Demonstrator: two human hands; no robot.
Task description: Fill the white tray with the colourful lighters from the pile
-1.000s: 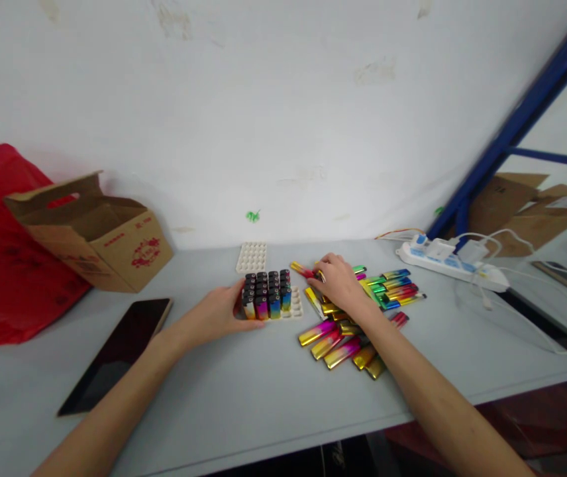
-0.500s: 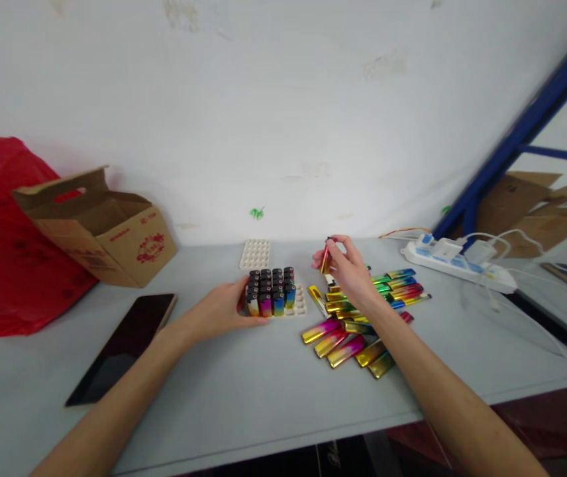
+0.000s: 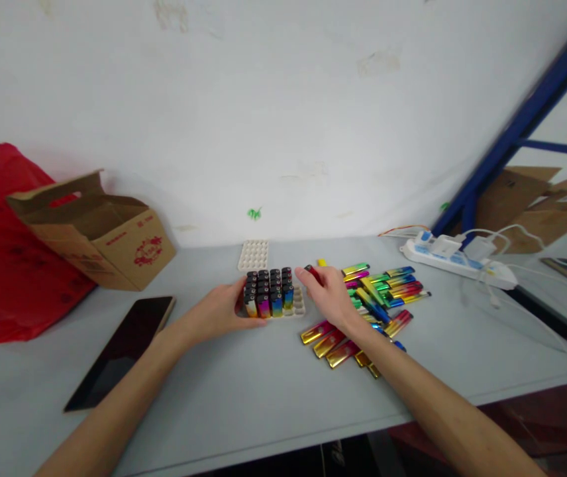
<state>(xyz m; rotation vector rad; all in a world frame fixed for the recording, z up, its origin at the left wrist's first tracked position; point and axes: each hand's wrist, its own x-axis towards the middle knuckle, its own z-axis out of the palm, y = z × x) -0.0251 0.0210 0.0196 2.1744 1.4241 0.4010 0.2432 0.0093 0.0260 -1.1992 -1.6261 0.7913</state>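
Note:
Several lighters (image 3: 269,291) with black tops and shiny rainbow bodies stand upright in rows in a white holed tray (image 3: 299,306). My left hand (image 3: 224,306) grips the left side of this tray, thumb at the front edge. Just right of the tray, my right hand (image 3: 330,298) pinches one lighter (image 3: 313,273); its dark top shows while fingers hide most of its body. Loose lighters (image 3: 333,348) lie in a pile beneath and beside my right wrist. The tray's right-hand holes hold no lighters.
A second white holed tray (image 3: 254,255) lies near the wall. At left are a tablet (image 3: 122,351), an open cardboard box (image 3: 109,238) and a red bag (image 3: 10,252). A power strip (image 3: 457,265) with cables sits at right, near a blue metal frame (image 3: 507,146).
My right hand has come down and left with the lighter, from above the pile to the tray's right side. My left hand stays on the tray.

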